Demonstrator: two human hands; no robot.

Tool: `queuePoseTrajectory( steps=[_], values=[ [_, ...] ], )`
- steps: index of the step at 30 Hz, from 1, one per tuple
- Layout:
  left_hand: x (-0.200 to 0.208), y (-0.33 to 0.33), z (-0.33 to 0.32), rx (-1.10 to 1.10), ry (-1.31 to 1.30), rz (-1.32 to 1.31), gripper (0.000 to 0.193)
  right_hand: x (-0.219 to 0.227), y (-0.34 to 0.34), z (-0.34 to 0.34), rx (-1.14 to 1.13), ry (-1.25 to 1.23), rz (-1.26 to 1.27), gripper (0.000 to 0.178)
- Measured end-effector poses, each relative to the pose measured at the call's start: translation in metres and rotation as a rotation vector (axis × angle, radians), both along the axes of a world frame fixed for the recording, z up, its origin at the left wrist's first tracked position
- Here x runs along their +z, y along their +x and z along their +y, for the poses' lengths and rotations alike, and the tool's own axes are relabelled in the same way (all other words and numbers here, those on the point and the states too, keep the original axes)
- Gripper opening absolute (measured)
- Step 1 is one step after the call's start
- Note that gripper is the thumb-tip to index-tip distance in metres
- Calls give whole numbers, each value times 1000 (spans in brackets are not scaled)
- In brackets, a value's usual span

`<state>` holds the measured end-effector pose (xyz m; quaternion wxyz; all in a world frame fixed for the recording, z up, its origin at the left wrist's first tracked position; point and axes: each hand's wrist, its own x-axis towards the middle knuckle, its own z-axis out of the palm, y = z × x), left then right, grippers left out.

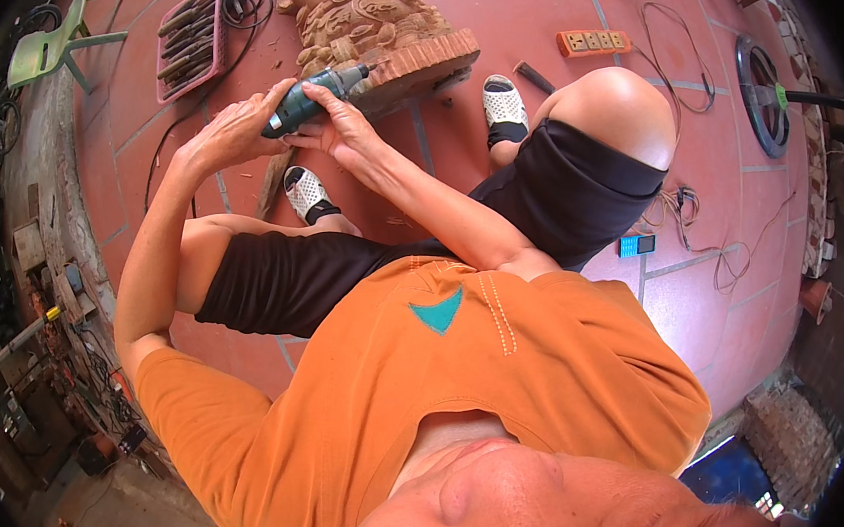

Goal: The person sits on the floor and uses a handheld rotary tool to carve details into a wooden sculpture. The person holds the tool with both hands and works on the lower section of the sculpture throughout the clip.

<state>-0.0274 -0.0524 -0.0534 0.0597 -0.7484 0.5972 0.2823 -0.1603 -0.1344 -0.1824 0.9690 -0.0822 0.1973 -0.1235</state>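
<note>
A teal handheld die grinder (329, 81) lies between my two hands, its dark nose pointing right toward a carved wooden sculpture (351, 24). My left hand (238, 131) is closed on the rear part of the tool from the left side. From below, my right hand (343, 138) grips its body, the thumb along the top. The nose is close to the rough edge of the sculpture's thick base (425, 62); whether the bit touches the wood I cannot tell. The upper end of the sculpture is cut off by the picture's edge.
A pink basket of carving tools (190, 45) and a coiled black cable (244, 3) lie at the far left, near a green chair (47, 50). An orange power strip (593, 43), a dark-handled tool (534, 77), a blue phone (637, 245) and loose cords are on the tiles at right.
</note>
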Motion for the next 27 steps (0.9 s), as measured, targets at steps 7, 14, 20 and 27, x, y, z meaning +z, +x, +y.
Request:
queuePoseTrajectory(
  steps=[7,14,20,27],
  values=[
    [0,-1,-1,14,12,-32,95,-3,2,-3,13,12,11,40],
    [-1,-2,-1,35,24,-34,93,-5,3,-7,46,33,8,35],
    [1,-4,1,28,12,-40,92,-1,2,-5,20,-7,19,40],
    [2,-2,1,0,-10,-13,93,-1,1,-4,16,-5,6,40]
  ],
)
